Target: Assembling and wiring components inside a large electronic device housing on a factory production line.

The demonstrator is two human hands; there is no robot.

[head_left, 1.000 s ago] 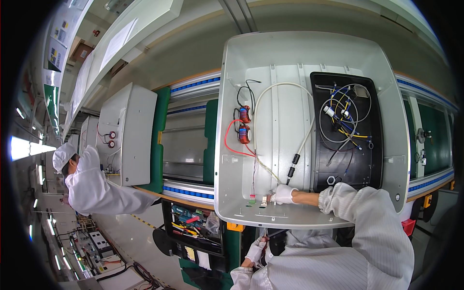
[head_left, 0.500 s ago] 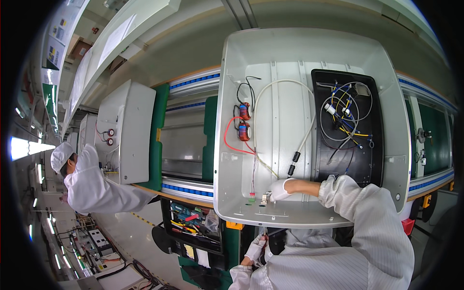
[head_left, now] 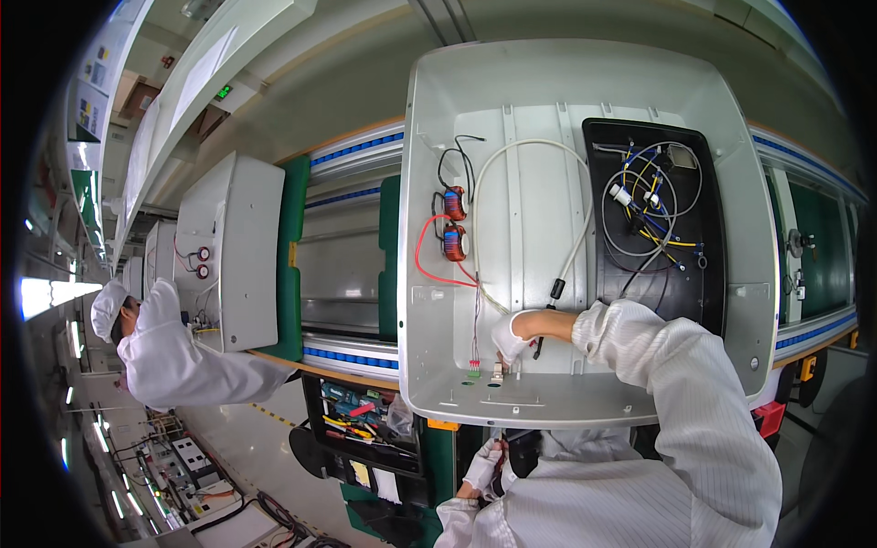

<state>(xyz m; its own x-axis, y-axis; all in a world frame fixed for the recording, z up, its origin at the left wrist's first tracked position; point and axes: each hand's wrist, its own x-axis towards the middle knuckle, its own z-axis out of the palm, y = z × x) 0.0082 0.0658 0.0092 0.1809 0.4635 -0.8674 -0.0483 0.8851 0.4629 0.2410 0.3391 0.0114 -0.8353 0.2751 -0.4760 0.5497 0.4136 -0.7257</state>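
Metal connector (head_left: 498, 372) is seen by the near wall of the grey enclosure (head_left: 530, 219), on the inner side, with the gloved right hand (head_left: 513, 338) just beside it. Whether anything is pinched there cannot be told, as the fingertips are mostly hidden. Outside the enclosure's near wall, what looks like a slim reddish-handled tool (head_left: 499, 447) is gripped narrowly by the left hand (head_left: 480, 467). Good work here would probably be served if the connector were kept square and steady from within, the tool were held in line from outside, and no strain were put on the green terminal block (head_left: 474, 368) along the same wall.

Two toroidal coils (head_left: 455, 203) are placed along the enclosure's left side, and a pale cable (head_left: 534, 141) is looped across its middle. In its right half a black tray (head_left: 702, 297) is set, holding yellow and blue leads (head_left: 681, 243) and white connectors (head_left: 620, 194). Below the enclosure's left corner, a black tool bin (head_left: 343, 447) is filled with a teal power tool (head_left: 343, 397), yellow-handled hand tools (head_left: 343, 427) and a clear bag (head_left: 400, 418)
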